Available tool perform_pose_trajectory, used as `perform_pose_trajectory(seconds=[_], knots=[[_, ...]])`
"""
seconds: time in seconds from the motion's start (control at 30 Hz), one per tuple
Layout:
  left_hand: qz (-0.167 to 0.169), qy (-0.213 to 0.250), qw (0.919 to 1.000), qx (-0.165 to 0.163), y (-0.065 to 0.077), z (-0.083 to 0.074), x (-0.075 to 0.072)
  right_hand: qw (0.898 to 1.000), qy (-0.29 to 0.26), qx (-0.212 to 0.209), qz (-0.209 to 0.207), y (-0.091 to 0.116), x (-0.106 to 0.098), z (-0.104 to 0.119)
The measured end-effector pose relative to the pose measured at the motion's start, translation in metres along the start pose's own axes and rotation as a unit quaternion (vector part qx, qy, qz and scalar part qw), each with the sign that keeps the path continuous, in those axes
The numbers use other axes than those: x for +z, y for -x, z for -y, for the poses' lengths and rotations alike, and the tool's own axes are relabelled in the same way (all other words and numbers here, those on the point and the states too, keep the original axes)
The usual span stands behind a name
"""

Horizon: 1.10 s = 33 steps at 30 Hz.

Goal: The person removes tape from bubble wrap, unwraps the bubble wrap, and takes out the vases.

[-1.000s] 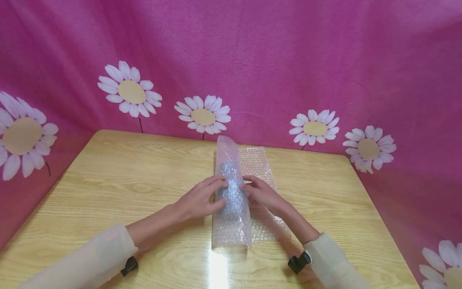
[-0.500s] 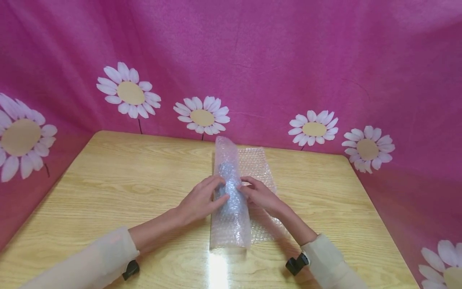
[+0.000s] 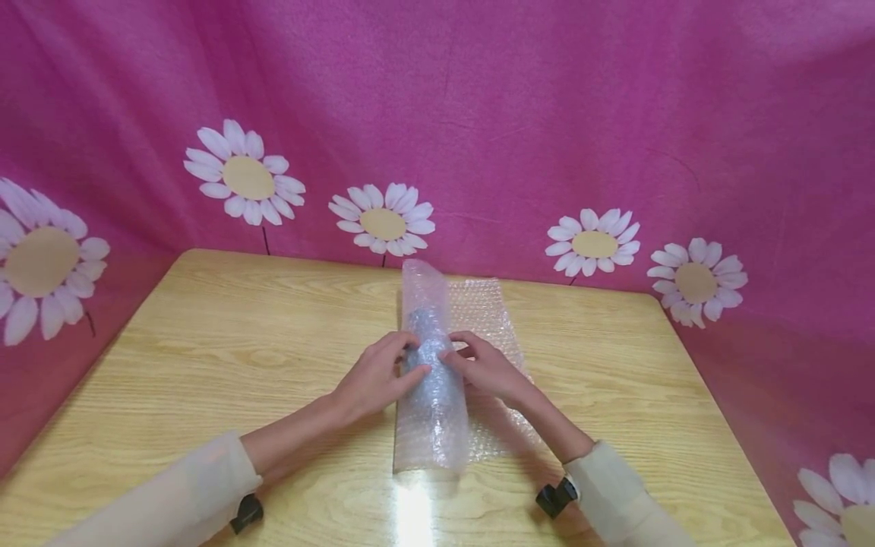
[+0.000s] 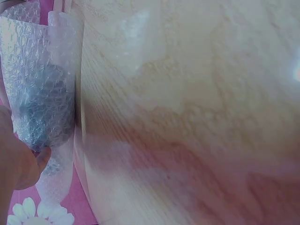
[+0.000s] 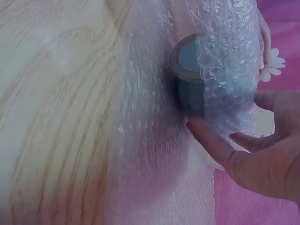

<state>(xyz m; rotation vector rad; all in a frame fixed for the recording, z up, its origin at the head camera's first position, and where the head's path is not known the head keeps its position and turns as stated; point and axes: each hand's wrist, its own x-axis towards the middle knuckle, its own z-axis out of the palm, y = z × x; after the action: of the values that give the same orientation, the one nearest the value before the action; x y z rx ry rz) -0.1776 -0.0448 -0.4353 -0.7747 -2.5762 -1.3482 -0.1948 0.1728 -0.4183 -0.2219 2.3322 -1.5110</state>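
- Fingers (image 3: pixel 395 343) of the left hand (image 3: pixel 368 380) curl against the 9 o'clock side of a bubble wrap (image 3: pixel 431 437) roll, thumb on top.
- Right hand (image 3: pixel 494 372) grips the same roll from 3 o'clock, thumb above, other fingers lower down that side.
- Between the two hands, a grey-blue cylinder (image 5: pixel 190 97) sits inside the wrap, showing dimly through the layers.
- Bundle and wrap lie lengthwise, long axis running from 12 to 6 o'clock; the wrap reaches past both hands at either end.
- In the right wrist view, the cylinder's round rim and pale interior face roughly 11 o'clock, partly covered by wrap.
- Toward 3 o'clock, a loose stretch of wrap spreads flat on the wood-grain counter (image 3: pixel 273 327).
- Bright glare marks the counter at 6 o'clock.
- Beyond, toward 12 o'clock, hangs a magenta curtain (image 3: pixel 478 114) printed with white daisies.
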Motion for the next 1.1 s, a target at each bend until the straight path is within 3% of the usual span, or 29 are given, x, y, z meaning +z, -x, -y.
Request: perform_pose_trajectory(seconds=[0.23,0.43,0.83,1.1], knots=[[-0.005,0.02,0.9986,-0.048,0.004,0.004,-0.003,0.997,0.074,-0.014,-0.008,-0.001,0.004,0.006],[-0.004,0.034,0.9957,-0.086,0.006,0.008,-0.006,0.996,0.08,-0.029,0.003,0.0,0.007,0.009],[-0.004,0.026,0.9966,-0.078,0.003,0.008,-0.007,0.999,0.019,-0.032,-0.012,0.001,0.009,-0.003],[0.0,0.025,0.9969,-0.074,0.003,0.005,-0.009,0.999,-0.008,-0.031,0.009,0.003,0.01,-0.005]])
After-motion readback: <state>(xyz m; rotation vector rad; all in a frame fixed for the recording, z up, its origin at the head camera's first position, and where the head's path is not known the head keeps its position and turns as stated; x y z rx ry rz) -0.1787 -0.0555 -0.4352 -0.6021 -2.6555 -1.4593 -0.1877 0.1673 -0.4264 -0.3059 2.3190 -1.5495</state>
